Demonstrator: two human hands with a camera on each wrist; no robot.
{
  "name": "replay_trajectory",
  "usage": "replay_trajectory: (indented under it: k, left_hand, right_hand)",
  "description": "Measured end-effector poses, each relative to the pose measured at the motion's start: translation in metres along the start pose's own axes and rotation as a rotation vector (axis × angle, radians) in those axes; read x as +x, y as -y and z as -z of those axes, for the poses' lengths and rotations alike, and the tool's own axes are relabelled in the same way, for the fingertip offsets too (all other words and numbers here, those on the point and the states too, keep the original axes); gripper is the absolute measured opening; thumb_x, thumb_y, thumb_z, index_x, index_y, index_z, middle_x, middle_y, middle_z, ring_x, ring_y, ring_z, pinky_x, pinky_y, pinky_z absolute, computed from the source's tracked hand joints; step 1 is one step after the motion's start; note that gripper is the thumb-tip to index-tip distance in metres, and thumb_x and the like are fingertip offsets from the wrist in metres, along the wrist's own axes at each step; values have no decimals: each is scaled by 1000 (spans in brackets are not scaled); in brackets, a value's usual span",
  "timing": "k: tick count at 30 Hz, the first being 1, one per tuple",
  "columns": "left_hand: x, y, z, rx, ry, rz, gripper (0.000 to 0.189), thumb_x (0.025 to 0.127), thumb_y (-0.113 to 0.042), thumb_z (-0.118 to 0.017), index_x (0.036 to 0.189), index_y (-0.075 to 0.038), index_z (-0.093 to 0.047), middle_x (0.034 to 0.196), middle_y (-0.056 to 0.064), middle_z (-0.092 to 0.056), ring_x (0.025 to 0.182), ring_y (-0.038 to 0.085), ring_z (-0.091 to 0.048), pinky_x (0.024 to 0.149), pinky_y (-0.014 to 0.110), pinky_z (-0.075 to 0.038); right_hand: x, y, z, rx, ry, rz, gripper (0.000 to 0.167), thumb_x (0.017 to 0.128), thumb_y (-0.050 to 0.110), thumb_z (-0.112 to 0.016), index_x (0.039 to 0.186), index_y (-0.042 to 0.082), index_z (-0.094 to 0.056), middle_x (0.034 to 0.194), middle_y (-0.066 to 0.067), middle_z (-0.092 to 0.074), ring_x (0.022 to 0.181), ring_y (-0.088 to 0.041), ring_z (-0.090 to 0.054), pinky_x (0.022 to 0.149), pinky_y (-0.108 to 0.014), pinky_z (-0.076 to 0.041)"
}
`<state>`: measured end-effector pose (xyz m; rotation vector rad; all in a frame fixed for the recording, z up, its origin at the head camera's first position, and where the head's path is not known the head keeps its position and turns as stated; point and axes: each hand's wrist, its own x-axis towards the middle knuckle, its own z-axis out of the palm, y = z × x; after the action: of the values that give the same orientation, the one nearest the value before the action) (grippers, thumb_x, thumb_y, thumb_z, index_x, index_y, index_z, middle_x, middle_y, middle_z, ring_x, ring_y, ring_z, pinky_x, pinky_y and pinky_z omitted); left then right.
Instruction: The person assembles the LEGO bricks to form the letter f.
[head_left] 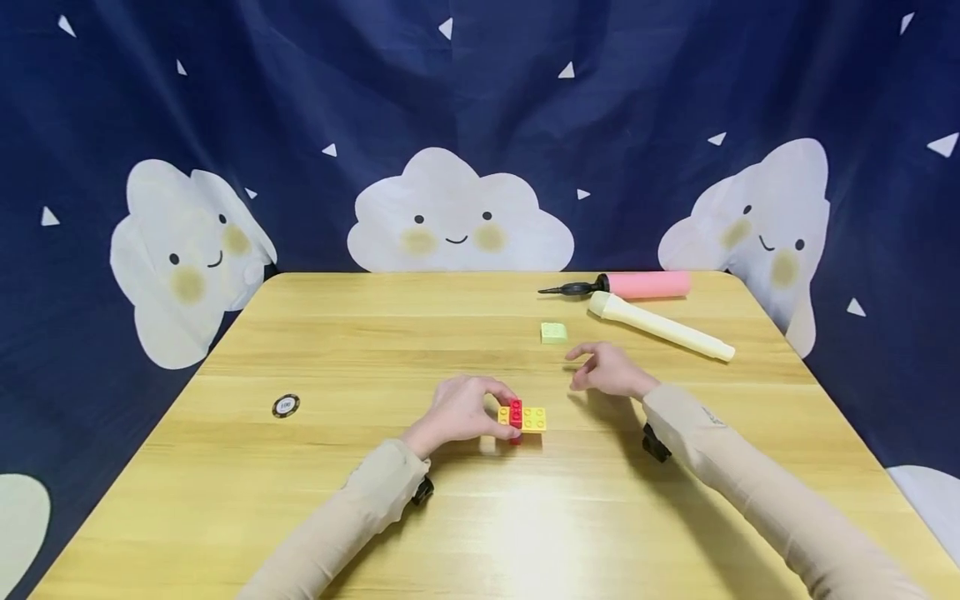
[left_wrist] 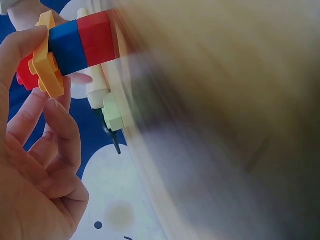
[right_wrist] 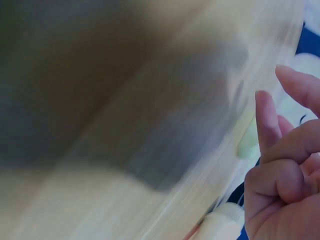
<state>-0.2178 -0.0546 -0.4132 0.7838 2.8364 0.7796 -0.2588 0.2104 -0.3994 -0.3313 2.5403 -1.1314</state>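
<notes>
My left hand (head_left: 467, 408) pinches a stack of toy building bricks (head_left: 534, 419) near the table's middle. From above, a small red brick (head_left: 516, 413) crosses a yellow one. In the left wrist view, a blue brick (left_wrist: 68, 47) sits under the yellow brick (left_wrist: 48, 70), with another red brick (left_wrist: 97, 39) at the bottom, by the tabletop. To the right my right hand (head_left: 611, 369) hovers over the table, its fingers apart and holding nothing. Just beyond its fingertips lies a light green brick (head_left: 553, 333).
A cream microphone-shaped stick (head_left: 660, 327) lies slantwise behind the right hand. Past it, near the far edge, is a pink hand pump (head_left: 647, 285) with a black nozzle. A black-rimmed poker chip (head_left: 286, 406) lies at left on the wooden table (head_left: 337, 350). A dark blue curtain surrounds it.
</notes>
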Motion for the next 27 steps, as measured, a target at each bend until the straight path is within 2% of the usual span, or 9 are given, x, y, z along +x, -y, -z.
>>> replay_trajectory:
  k: [4, 9, 18, 23, 27]
  left_hand:
    - [0, 0, 2, 2, -1, 11, 40, 65, -51, -81, 100, -34, -72, 95, -21, -69, 81, 5, -59, 74, 31, -37]
    - [-1, -1, 1, 13, -8, 19, 42, 63, -51, -82, 100, -33, -72, 94, -22, -69, 82, 3, -59, 72, 29, -37]
    - [-2, -3, -5, 13, -5, 17, 40, 63, -52, -82, 97, -34, -72, 90, -26, -67, 84, 3, -57, 72, 30, -37]
    - [-2, -2, -3, 1, -10, 16, 38, 64, -52, -82, 96, -34, -73, 90, -25, -67, 82, 2, -57, 69, 29, -38]
    - [-2, -2, -1, -3, -4, 21, 39, 64, -51, -82, 96, -33, -73, 91, -24, -68, 83, 3, -58, 69, 28, -38]
  right_hand:
    - [20, -6, 7, -72, -66, -31, 60, 78, 10, -74, 130, -5, -50, 90, -15, -71, 84, -22, -67, 75, -32, -52]
    - [40, -9, 15, -176, -124, -76, 66, 79, 19, -76, 135, -2, -48, 104, -19, -70, 97, -31, -65, 86, -42, -50]
    - [63, -19, 10, -203, -111, -114, 66, 87, 24, -69, 141, -1, -40, 123, -28, -58, 109, -38, -58, 94, -49, -45]
    - [71, -22, 1, -280, -132, -94, 59, 91, 27, -63, 140, 1, -42, 119, -26, -60, 108, -38, -57, 95, -51, -43]
    - [70, -22, -4, -290, -160, -91, 53, 93, 28, -62, 135, 1, -46, 116, -25, -62, 106, -38, -58, 91, -50, -44]
